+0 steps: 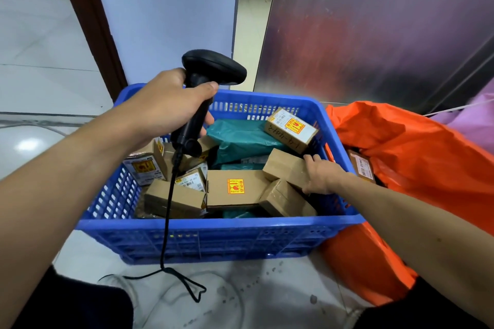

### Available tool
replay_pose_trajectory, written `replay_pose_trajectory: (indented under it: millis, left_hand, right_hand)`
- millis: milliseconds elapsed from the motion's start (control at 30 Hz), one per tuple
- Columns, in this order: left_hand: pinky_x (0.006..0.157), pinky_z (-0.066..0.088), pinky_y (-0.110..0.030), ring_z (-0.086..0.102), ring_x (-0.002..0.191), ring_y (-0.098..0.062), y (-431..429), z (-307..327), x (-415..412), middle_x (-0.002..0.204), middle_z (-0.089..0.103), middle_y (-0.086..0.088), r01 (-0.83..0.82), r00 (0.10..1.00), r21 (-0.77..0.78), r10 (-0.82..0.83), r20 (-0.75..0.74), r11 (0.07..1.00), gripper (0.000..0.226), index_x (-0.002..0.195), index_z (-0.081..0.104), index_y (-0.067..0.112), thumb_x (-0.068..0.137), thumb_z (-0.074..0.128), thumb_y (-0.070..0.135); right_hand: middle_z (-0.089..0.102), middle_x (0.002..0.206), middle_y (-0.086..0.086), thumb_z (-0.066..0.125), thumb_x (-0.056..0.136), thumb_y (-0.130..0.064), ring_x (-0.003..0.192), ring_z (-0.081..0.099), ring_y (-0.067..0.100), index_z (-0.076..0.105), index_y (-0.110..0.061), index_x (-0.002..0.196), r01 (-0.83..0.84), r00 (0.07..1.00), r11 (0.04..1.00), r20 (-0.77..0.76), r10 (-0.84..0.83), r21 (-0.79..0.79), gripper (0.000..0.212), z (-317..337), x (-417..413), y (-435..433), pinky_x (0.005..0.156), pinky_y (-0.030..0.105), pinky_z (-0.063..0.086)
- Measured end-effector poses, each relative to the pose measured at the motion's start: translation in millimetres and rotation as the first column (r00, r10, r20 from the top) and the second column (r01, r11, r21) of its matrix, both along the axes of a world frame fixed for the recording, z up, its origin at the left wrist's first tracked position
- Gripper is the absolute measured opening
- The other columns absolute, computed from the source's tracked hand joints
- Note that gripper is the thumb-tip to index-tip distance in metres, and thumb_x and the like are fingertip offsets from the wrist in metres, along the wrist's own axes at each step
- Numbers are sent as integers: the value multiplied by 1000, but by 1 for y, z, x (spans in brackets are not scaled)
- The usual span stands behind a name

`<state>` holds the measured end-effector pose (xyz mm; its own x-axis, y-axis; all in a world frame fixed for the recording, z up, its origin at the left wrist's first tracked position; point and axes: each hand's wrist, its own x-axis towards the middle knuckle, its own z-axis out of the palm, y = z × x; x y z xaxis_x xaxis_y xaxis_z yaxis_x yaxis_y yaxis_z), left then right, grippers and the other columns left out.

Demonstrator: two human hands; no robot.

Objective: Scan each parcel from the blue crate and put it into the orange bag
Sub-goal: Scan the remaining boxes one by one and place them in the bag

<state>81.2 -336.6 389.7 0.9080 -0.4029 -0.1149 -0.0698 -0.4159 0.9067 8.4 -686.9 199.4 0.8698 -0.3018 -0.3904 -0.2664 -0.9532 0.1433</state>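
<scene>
plain brown parcel (283, 165) tops the pile, right side of blue crate (213, 224) | looks light, stiff, tape-slick; grip across its short end | right hand (323, 176) clasps that end | left hand (165, 107) wraps scanner (211, 67) | orange bag (417, 147) open alongside

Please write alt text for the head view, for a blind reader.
A left hand holds a black scanner over a blue crate of parcels; the right hand grips a brown box inside. An orange bag sits beside it.
</scene>
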Motion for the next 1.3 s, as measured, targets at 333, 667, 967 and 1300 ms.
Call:
replay_pose_trajectory:
  millis: [333,667,967,1300]
  left_hand:
    - [60,58,-36,68,58,-22,-17,3,-4,75,76,-6,-51,991,-156,69,112,986,18,111,63,18,96,65,28]
    - [55,53,-32,52,49,-19,-51,8,-58,65,55,-5,-197,958,-506,56,-281,840,17,106,66,9,93,71,18]
    - [54,53,-30,50,53,-16,-59,2,-102,67,53,-2,-397,801,-575,-36,-598,716,10,95,65,12,91,72,18]
    - [57,56,-30,55,55,-14,-55,-11,-122,82,74,-9,-388,777,-531,-42,-628,754,23,106,68,7,89,77,17]
  right_hand:
    - [41,126,5,71,75,-61,109,54,25,31,-16,151,-105,950,994,295,105,-14,97,49,-28,1,84,38,50]
    - [65,114,-1,71,89,-41,97,66,17,63,-18,123,76,597,735,560,-574,674,41,160,-76,29,83,35,58]
    - [56,83,15,57,94,-44,61,56,19,68,-7,103,-79,516,-11,31,-856,997,40,202,-132,69,67,38,62]
    - [55,62,4,41,94,-68,53,43,22,60,-9,92,-85,667,-240,-124,-735,967,62,203,-153,90,61,35,44]
